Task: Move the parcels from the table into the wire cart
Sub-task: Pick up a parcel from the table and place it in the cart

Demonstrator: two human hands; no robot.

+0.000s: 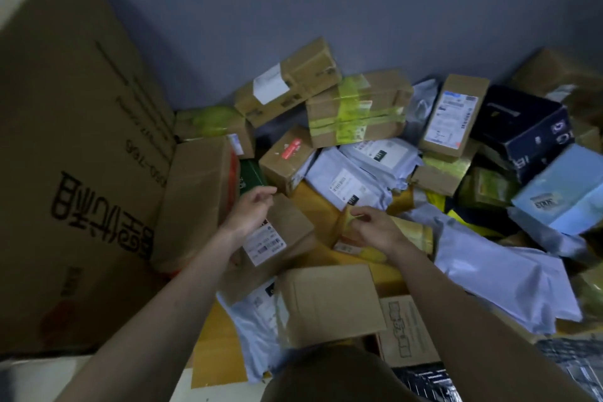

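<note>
Head: right hand (pixel 375 227) pinches yellow parcel (pixel 409 233)

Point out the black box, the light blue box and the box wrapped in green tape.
black box (pixel 518 122): head view, on its dark top face.
light blue box (pixel 567 192): head view, on its pale top face.
box wrapped in green tape (pixel 357 108): head view, on its taped face.

Both bare forearms reach up from the lower edge of the frame toward its middle, converging slightly. The left hand (pixel 249 209) sits left of centre, wrist bent, its fingers (pixel 266 194) loosely curled and pointing right, gripping nothing that can be made out. The right hand (pixel 375 227) lies just right of centre, its fingers (pixel 357 217) drawn together in a pinch pointing left.
</note>
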